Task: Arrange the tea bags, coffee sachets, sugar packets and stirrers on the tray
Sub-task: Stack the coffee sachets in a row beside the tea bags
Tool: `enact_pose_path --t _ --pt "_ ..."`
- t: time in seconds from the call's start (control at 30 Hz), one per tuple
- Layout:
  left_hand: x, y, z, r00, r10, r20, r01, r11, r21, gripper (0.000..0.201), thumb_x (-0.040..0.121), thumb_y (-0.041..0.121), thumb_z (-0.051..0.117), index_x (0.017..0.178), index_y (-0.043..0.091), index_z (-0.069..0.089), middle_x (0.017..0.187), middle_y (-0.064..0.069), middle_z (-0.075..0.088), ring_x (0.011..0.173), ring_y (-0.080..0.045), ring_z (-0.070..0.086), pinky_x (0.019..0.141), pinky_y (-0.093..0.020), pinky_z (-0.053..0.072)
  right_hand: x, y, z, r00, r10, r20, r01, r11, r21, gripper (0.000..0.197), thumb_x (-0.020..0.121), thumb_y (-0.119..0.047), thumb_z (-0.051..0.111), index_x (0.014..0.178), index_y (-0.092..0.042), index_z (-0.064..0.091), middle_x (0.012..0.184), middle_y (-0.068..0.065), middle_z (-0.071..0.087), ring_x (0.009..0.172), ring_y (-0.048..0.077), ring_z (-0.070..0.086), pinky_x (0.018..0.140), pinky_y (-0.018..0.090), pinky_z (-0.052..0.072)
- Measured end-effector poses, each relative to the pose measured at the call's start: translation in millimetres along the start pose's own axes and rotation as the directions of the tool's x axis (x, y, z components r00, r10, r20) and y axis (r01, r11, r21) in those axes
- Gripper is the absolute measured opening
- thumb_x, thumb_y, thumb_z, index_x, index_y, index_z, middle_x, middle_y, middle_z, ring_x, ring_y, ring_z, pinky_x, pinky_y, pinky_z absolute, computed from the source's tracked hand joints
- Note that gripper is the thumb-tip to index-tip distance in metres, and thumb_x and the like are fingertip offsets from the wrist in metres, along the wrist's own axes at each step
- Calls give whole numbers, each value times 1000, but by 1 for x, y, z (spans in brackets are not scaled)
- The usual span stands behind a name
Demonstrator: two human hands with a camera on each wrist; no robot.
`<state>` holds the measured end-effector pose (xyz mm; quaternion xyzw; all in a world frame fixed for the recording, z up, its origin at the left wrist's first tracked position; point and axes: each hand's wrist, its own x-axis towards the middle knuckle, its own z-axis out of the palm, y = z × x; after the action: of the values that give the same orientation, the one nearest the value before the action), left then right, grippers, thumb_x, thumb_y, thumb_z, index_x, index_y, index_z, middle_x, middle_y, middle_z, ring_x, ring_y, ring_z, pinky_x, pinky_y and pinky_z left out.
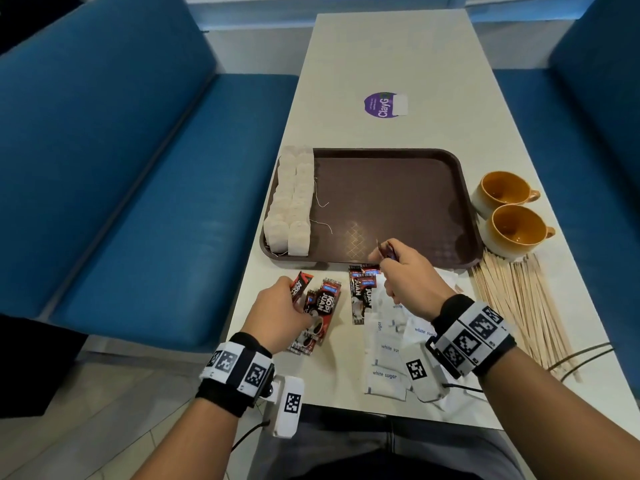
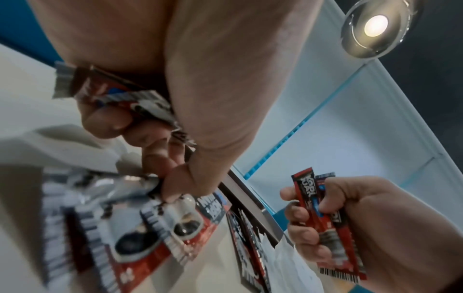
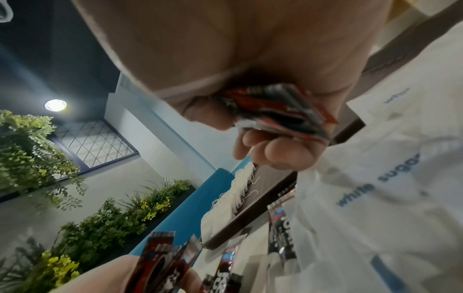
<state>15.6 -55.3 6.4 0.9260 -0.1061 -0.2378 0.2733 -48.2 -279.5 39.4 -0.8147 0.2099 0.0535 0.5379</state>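
Blue bench seats (image 1: 145,202) flank the pale counter (image 1: 391,57). On the brown tray (image 1: 391,188), two rows of tea bags (image 1: 291,199) line the tray's left edge, their strings trailing onto the bare tray floor. Near the counter's front left corner, the left hand (image 1: 280,313) has its fingers (image 2: 107,121) curled round a coffee sachet (image 1: 300,284), while other red and black coffee sachets (image 1: 325,299) lie loose on the counter under and beside it. More of them lie just in front of the tray's near edge. The right hand (image 1: 408,275) hovers over that near edge, its fingers (image 2: 300,216) gripping a small bunch of sachets (image 2: 325,224) upright. White sugar packets (image 1: 384,355) are scattered along the counter's front edge, beneath the right wrist. Toward the right edge, a sheaf of wooden stirrers (image 1: 519,303) lies on the counter, and behind it two orange cups (image 1: 509,209) stand just beside the tray's right side. A purple sticker (image 1: 384,105) sits on the counter beyond the tray.
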Motion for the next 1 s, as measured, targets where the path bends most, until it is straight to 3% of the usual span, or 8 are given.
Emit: enact_pose_path --t 0.1,0.2,0.37,0.47,0.57,0.67,0.8,1.0 --pt "-2 -2 1 1000 24 18 -25 999 40 12 84 13 66 83 19 55 80 2 63 71 -9 57 55 -23 37 -1 -2 2 999 -29 20 31 993 -115 13 96 -8 47 84 -4 49 73 2 47 65 20 38 63 35 36" --pt "-1 -5 2 1000 10 28 -10 1000 21 2 87 16 62 85 16 62 81 0 68 76 -17 64 59 -27 44 -4 -8 13 995 -43 85 61 971 -231 20 92 -7 55 75 -12 46 71 1 50 61 17 41 55 27 35" --pt "2 -12 0 999 29 -37 -30 999 -19 18 94 31 63 86 16 59 87 -5 65 78 -20 60 61 -32 39 -2 -8 33 988 -51 146 103 923 -371 5 86 -12 62 86 -8 60 84 4 65 70 17 57 57 23 43" --pt "0 -18 -7 997 46 -54 -50 996 -72 23 98 36 62 82 22 54 81 0 63 71 -16 56 60 -32 37 1 -7 30 986 -68 150 127 892 -435 4 88 -11 59 84 -11 60 81 2 63 71 17 56 57 23 41" --pt "-4 -21 -16 996 37 -85 -53 980 -193 14 102 32 55 91 25 51 81 3 70 71 -17 63 58 -31 49 1 -4 27 970 -99 222 207 814 -542 11 89 -10 58 81 -16 58 79 0 62 75 20 56 61 28 44" --pt "-7 -18 -20 987 49 -155 -92 953 -287 6 104 20 48 101 24 45 78 -2 71 68 -15 65 55 -31 49 -8 -1 34 920 -60 388 325 672 -666 23 85 -4 58 94 -25 61 90 -1 66 87 24 62 71 35 53" --pt "-5 -2 -11 986 129 -103 -144 978 -151 23 98 12 54 112 22 39 80 -1 62 66 -17 58 56 -26 41 -15 1 46 841 -89 533 507 469 -723 57 85 -4 57 131 -36 59 114 1 66 109 29 61 74 36 49" --pt "6 15 14 995 101 13 -102 969 226 22 95 27 64 107 12 54 108 -10 65 102 -31 62 75 -33 41 -9 0 50 760 -203 617 645 351 -679 44 93 -9 53 130 -32 60 115 2 61 105 30 63 68 36 43"
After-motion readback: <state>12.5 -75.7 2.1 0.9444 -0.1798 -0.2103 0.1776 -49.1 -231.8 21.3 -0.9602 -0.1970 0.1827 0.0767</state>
